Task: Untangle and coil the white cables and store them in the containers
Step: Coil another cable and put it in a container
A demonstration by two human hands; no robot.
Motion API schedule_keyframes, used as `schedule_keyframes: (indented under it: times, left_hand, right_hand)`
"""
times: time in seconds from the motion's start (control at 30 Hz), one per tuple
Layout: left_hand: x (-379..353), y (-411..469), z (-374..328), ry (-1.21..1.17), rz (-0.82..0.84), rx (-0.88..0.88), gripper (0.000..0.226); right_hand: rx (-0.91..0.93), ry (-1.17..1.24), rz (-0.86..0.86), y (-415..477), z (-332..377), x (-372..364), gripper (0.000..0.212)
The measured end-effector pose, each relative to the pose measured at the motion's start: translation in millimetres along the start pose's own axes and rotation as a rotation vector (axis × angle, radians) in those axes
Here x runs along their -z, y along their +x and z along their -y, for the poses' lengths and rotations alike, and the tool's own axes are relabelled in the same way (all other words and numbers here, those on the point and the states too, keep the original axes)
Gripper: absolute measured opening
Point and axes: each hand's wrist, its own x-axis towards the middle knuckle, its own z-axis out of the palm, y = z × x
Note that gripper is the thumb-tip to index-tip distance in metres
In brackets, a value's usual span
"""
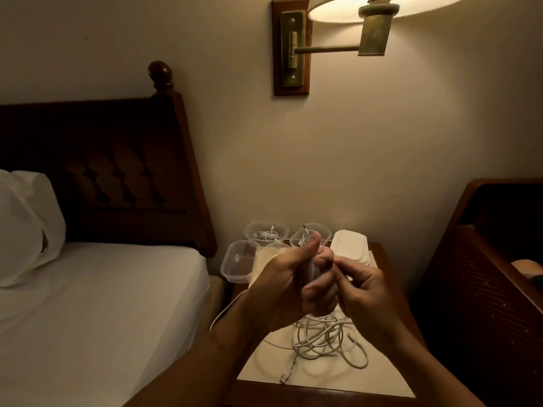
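Note:
My left hand (289, 284) grips a bundle of coiled white cable (312, 267) above the nightstand, thumb up, with a plug end sticking out at the top. My right hand (363, 292) pinches a strand of the same cable beside the left fingers. Below the hands a tangled heap of white cables (321, 337) lies on a white mat, a USB plug (284, 377) at its near edge. Clear plastic containers stand at the back: one (266, 230) holds a coiled cable, another (238, 261) looks empty, and a third (323, 232) is partly hidden by my thumb.
A stack of white lids (349, 245) sits at the back right of the wooden nightstand (385, 259). A bed (97, 304) with a white sheet and pillow lies on the left, dark wooden furniture (482, 274) on the right. A lit wall lamp (373, 13) hangs above.

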Motion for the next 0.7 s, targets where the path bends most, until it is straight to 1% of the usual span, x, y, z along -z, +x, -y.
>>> schedule_keyframes:
  times: [0.07, 0.1, 0.2, 0.27, 0.33, 0.4, 0.47, 0.5, 0.53, 0.57, 0.63, 0.7]
  left_hand:
    - [2.8, 3.2, -0.7, 0.003, -0.091, -0.053, 0.047]
    - [3.9, 4.7, -1.5, -0.007, -0.137, -0.073, 0.045]
    - [3.4, 11.7, -5.4, -0.011, -0.213, -0.117, 0.043]
    - [2.1, 17.3, -9.2, 0.092, -0.229, -0.136, 0.045]
    - [1.2, 22.9, -14.4, 0.267, -0.262, -0.145, 0.047]
    - [0.7, 29.1, -19.1, 0.429, -0.304, -0.148, 0.048]
    - [-0.9, 36.8, -21.6, 0.539, -0.336, -0.16, 0.048]
    - [-1.1, 41.2, -22.5, 0.563, -0.342, -0.174, 0.047]
    - [-1.6, 45.3, -23.8, 0.567, -0.342, -0.196, 0.045]
    - [-1.2, 48.6, -26.5, 0.551, -0.345, -0.225, 0.044]
    - [2.2, 52.2, -34.4, 0.478, -0.357, -0.287, 0.045]
    - [8.5, 53.5, -41.3, 0.447, -0.378, -0.324, 0.047]
  right_hand:
    - [-0.026, -0.064, 0.007, -6.2, -6.5, -4.6, 0.04]
    - [-0.042, -0.131, 0.005, -9.2, -10.9, -6.8, 0.04]
    - [-0.111, -0.367, 0.009, -14.3, -15.7, -12.2, 0.029]
    - [-0.096, -0.533, 0.064, -15.0, -13.3, -13.7, 0.022]
    - [-0.044, -0.706, 0.101, -14.6, -10.5, -11.8, 0.013]
    - [0.104, -0.911, 0.066, -12.0, -5.7, -7.3, 0.019]
    - [0.237, -1.021, 0.068, -5.0, -3.6, 1.0, 0.018]
    - [0.275, -1.016, 0.055, -0.3, -3.5, 5.5, 0.014]
    - [0.27, -0.973, 0.036, 4.8, -5.3, 10.6, 0.009]
    - [0.216, -0.902, 0.026, 9.9, -8.0, 15.7, 0.007]
    - [0.049, -0.758, 0.038, 16.6, -17.3, 26.4, 0.012]
    - [0.026, -0.682, 0.032, 19.3, -26.4, 35.1, 0.025]
